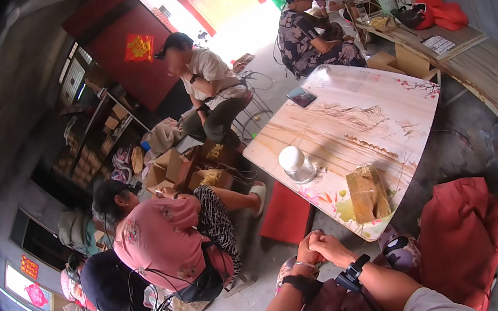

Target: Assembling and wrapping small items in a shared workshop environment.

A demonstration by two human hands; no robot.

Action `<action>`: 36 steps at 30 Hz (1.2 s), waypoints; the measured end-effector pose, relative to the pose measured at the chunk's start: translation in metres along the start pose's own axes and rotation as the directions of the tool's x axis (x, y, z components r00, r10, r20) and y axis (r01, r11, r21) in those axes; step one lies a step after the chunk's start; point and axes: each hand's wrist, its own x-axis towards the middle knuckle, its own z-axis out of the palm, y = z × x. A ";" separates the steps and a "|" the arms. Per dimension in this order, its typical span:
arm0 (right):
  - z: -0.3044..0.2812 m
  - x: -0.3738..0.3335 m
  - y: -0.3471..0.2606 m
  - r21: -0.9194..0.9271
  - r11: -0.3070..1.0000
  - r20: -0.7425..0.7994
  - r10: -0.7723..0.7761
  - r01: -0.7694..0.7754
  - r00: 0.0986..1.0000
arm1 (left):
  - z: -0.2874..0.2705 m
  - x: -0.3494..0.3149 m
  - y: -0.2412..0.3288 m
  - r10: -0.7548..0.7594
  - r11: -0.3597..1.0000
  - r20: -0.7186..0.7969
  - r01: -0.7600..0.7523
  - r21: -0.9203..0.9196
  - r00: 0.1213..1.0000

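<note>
My left hand (306,251) and my right hand (332,248) are clasped together above my lap, just off the near edge of a low table. Their fingers are closed around each other, and no object shows between them. A bracelet and a black band circle my left wrist; a black watch-like device is on my right. Closest on the table (344,99), which has a painted landscape top, is a block-like package (367,194) wrapped in clear tape. Left of it stands a glass jar with a white lid (293,160). A phone (301,97) lies at the far left edge.
At left, a person in pink (162,242) sits by open cardboard boxes (167,171); another person (208,78) sits beyond. Two people sit by the wooden bench (473,61) at far right. Red cloth (461,239) drapes beside my right arm. A red box (285,216) is under the table edge.
</note>
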 end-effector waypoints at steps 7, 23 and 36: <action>-0.002 0.008 0.014 -0.012 1.000 0.014 0.018 -0.017 1.000 | -0.013 0.008 -0.010 -0.190 0.977 0.046 0.193 -0.089 0.981; 0.006 0.010 0.014 0.005 1.000 -0.020 -0.014 0.014 1.000 | -0.016 0.014 -0.015 0.158 0.938 0.044 -0.164 0.306 0.986; 0.005 0.010 0.017 -0.015 1.000 -0.030 0.019 -0.019 0.999 | -0.017 0.007 -0.013 0.097 0.944 0.066 -0.113 0.311 0.993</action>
